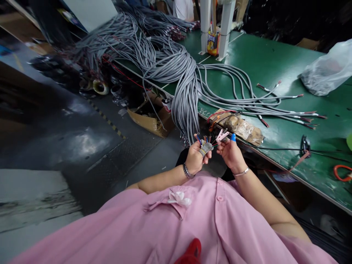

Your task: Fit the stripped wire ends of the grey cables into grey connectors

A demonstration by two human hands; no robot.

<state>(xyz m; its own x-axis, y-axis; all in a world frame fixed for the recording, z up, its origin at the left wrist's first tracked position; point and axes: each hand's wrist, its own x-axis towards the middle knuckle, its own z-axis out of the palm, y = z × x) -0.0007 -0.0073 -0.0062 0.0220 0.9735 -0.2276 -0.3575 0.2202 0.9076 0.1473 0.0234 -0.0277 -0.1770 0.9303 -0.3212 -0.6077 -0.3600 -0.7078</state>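
A grey cable end, its coloured inner wires fanned upward, is pinched in the closed fingers of the left hand just below the centre of the frame. A small pink tool (probably a clip or cutter; it is too small to tell) is gripped between the fingers of the right hand, whose fingertip wears a blue finger cot. The cable is judged light and limp, with thin strands that are easily bent, so it is best held on the grey jacket just beneath the fan. Above, a thick cable bundle is draped over the edge of the green desk, and a plastic bag lies at upper right.
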